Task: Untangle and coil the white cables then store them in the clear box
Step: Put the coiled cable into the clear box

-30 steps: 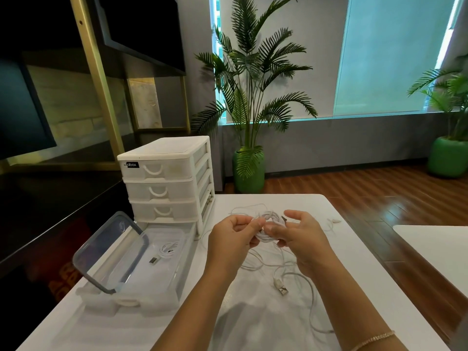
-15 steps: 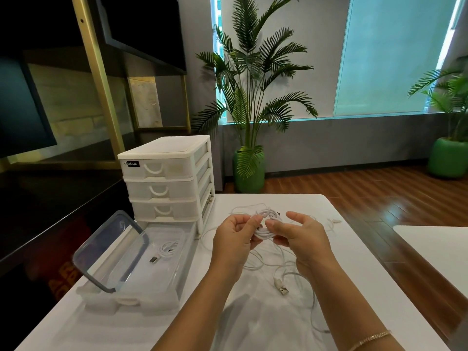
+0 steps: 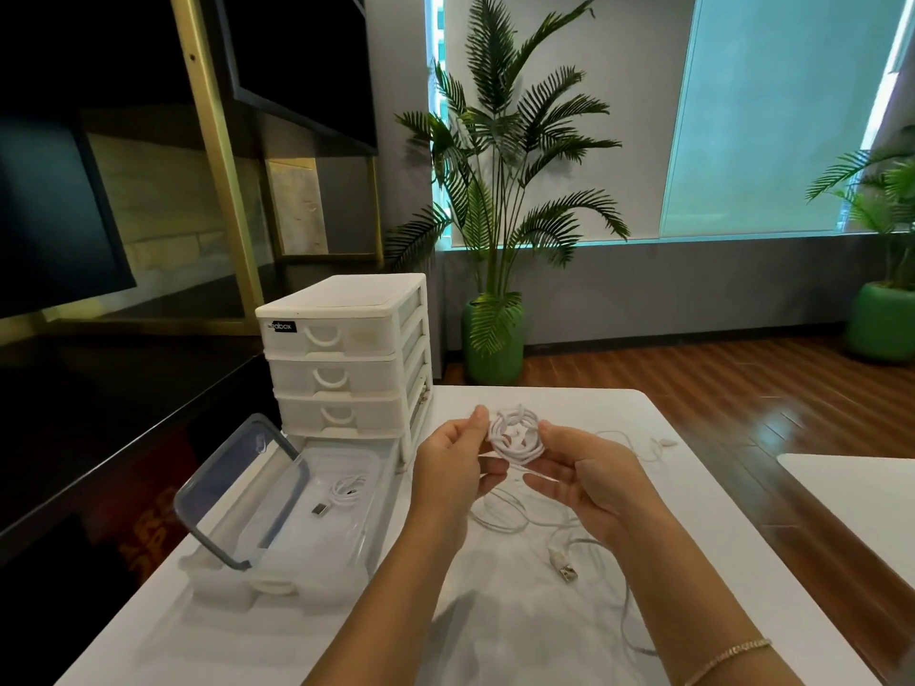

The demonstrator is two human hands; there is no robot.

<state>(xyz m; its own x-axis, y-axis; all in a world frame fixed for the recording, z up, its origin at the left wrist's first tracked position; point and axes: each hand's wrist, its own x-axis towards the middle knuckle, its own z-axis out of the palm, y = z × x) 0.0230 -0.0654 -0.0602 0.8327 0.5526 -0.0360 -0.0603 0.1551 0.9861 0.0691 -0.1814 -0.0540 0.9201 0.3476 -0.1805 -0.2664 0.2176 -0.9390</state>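
Coil [image 3: 515, 434] pinched flat between left hand [image 3: 453, 467] and right hand [image 3: 589, 480] fingertips | clear box [image 3: 277, 576] lies near-left, lid up | left hand nearer it

Both forearms are bare, with no sleeves in view. The right wrist wears a thin gold chain bracelet [image 3: 728, 660]. The left hand [image 3: 453, 467] and right hand [image 3: 589, 480] wear no gloves; no rings can be made out.
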